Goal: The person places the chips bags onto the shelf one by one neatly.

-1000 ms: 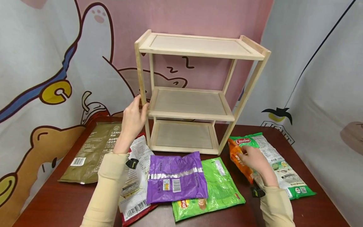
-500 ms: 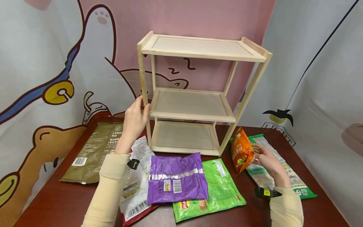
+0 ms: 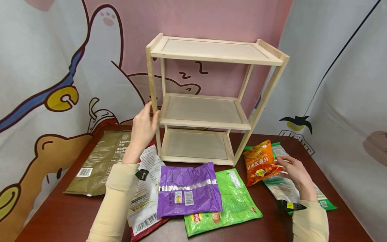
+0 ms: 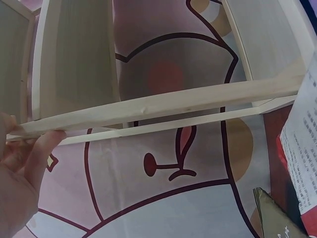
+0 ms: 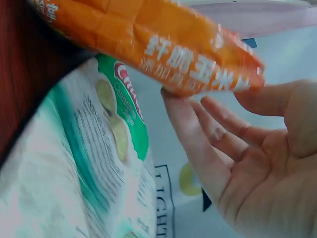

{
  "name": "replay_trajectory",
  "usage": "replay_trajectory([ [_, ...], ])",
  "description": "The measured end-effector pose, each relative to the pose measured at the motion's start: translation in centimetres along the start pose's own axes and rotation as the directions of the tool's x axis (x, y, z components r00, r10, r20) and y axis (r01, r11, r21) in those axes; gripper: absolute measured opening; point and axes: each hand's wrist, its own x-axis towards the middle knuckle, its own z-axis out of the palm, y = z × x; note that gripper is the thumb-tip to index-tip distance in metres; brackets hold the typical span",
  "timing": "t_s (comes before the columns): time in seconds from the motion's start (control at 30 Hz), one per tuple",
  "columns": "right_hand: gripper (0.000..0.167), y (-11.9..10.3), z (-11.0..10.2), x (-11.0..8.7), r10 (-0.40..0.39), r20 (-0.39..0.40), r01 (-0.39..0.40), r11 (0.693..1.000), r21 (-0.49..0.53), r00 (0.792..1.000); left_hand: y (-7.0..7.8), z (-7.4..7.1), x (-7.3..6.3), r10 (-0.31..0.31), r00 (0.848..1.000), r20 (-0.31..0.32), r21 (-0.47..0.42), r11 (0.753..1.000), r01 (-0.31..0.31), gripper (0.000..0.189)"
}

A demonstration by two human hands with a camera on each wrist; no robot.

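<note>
My left hand [image 3: 142, 127] grips the left front post of a pale wooden three-tier shelf [image 3: 205, 123], thumb in front. The left wrist view shows the thumb against that post [image 4: 148, 106]. On the right, my right hand [image 3: 296, 171] holds a small orange snack bag [image 3: 260, 163] at its lower right corner, between thumb and fingers. The bag leans beside the shelf's right front post and overlaps a green and white Chuba bag [image 3: 284, 190]. In the right wrist view, the thumb and index fingertip meet the orange bag's edge [image 5: 188, 59].
A purple bag [image 3: 188, 191] overlaps a green bag [image 3: 232, 201] in front of the shelf. A white and red bag [image 3: 145, 198] and an olive bag [image 3: 99, 164] lie to the left on the dark red table [image 3: 54, 215]. Printed cloth hangs behind.
My right hand has lifted the orange bag off the Chuba bag and turned its printed face forward, then shifted slightly right. The left hand stays on the post.
</note>
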Motion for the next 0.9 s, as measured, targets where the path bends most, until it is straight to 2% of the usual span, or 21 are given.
replay_trajectory([
  [0.07,0.069,0.5,-0.1,0.4,0.02,-0.072,-0.022,0.999,-0.027,0.997,0.1,0.0,0.0,-0.001,1.0,-0.002,-0.003,1.0,0.001,0.034],
  [0.1,0.071,0.5,-0.2,0.5,0.019,-0.085,-0.023,0.999,-0.045,0.996,0.1,0.0,0.1,-0.001,1.0,-0.001,-0.004,1.0,0.001,0.033],
  [0.17,0.069,0.2,-0.1,0.3,0.011,-0.131,-0.027,0.992,-0.12,0.991,0.1,0.0,0.1,-0.003,1.0,0.001,-0.003,1.0,0.003,0.034],
  [0.27,0.062,-1.2,0.8,-0.8,-0.058,-0.22,-0.003,0.965,-0.264,0.974,0.0,0.0,0.0,-0.008,1.0,0.007,0.0,1.0,0.008,0.034],
  [0.3,0.059,-1.8,1.2,-1.2,-0.106,-0.239,0.025,0.946,-0.322,0.965,-0.1,0.0,0.0,-0.009,1.0,0.009,0.002,1.0,0.009,0.035],
  [0.4,0.047,-3.4,3.0,-1.8,-0.262,-0.335,0.076,0.875,-0.479,0.905,-0.1,0.0,0.0,-0.011,1.0,0.006,0.003,1.0,0.011,0.035],
  [0.47,0.043,-4.1,4.0,-1.8,-0.343,-0.342,0.1,0.819,-0.565,0.875,-0.1,0.0,0.0,-0.011,1.0,0.005,0.002,1.0,0.011,0.035],
  [0.5,0.045,-4.3,4.5,-1.6,-0.365,-0.329,0.104,0.79,-0.604,0.871,-0.1,0.1,0.0,-0.011,1.0,0.005,0.002,1.0,0.011,0.035],
  [0.53,0.048,-4.5,5.0,-1.5,-0.368,-0.307,0.103,0.77,-0.629,0.878,-0.1,0.1,0.0,-0.011,1.0,0.006,0.0,1.0,0.011,0.035],
  [0.57,0.053,-4.7,5.4,-1.2,-0.355,-0.276,0.097,0.752,-0.652,0.893,-0.1,0.1,0.0,-0.011,1.0,0.007,-0.001,1.0,0.011,0.035],
  [0.63,0.064,-4.9,6.1,-0.8,-0.278,-0.211,0.061,0.726,-0.685,0.937,-0.1,0.2,0.1,-0.011,1.0,0.011,-0.005,1.0,0.011,0.034],
  [0.7,0.075,-4.9,6.7,-0.4,-0.185,-0.147,0.024,0.696,-0.718,0.972,0.0,0.2,0.1,-0.01,1.0,0.014,-0.007,1.0,0.01,0.034],
  [0.8,0.082,-4.5,7.3,0.4,-0.08,-0.098,-0.021,0.661,-0.75,0.992,0.0,0.2,0.0,-0.012,1.0,0.011,-0.004,1.0,0.012,0.034],
  [0.9,0.08,-4.1,7.7,1.0,-0.062,-0.093,-0.033,0.635,-0.771,0.994,-0.1,0.1,0.0,-0.012,1.0,0.008,-0.001,1.0,0.012,0.034],
])
